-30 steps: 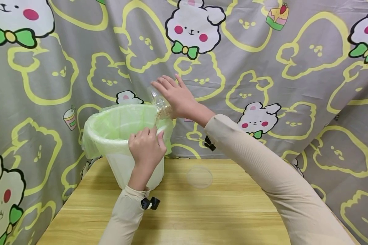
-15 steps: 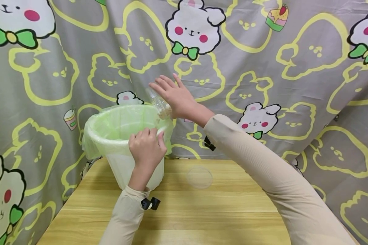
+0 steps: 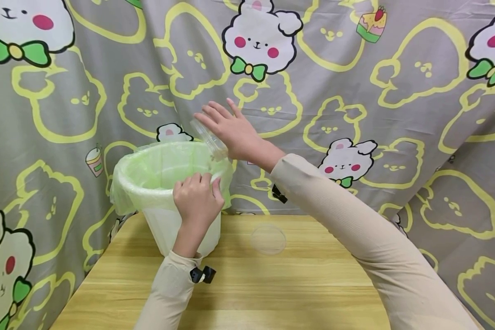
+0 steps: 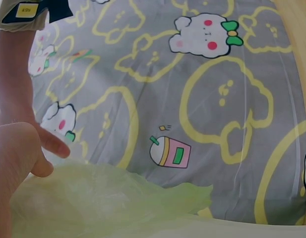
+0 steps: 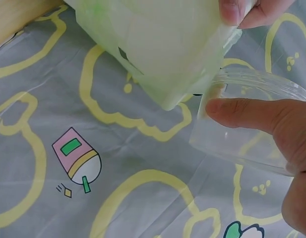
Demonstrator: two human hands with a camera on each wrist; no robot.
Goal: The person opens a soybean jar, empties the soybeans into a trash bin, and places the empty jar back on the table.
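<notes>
My left hand (image 3: pixel 197 197) grips the near right rim of a white trash bin (image 3: pixel 154 224), fingers curled over the edge. A thin pale green bag (image 3: pixel 161 160) lines the bin and folds out over its rim. Above the bin's right side, my right hand (image 3: pixel 237 133) holds a clear plastic jar (image 5: pixel 242 139), tipped with its mouth toward the bin. In the right wrist view the thumb (image 5: pixel 242 111) lies along the jar's side. A few tan bits show near the jar's lower edge in the head view. The left wrist view shows the bag (image 4: pixel 108 198) beside the left hand.
A clear round lid (image 3: pixel 268 239) lies flat on the wooden table (image 3: pixel 280 284), right of the bin. A grey curtain (image 3: pixel 297 183) with cartoon rabbits hangs close behind and on both sides of the table.
The right hand has shifted slightly left and tilted the jar further. Tan grains that were pouring out have thinned to little visible in the jar. The left hand stays on the rim.
</notes>
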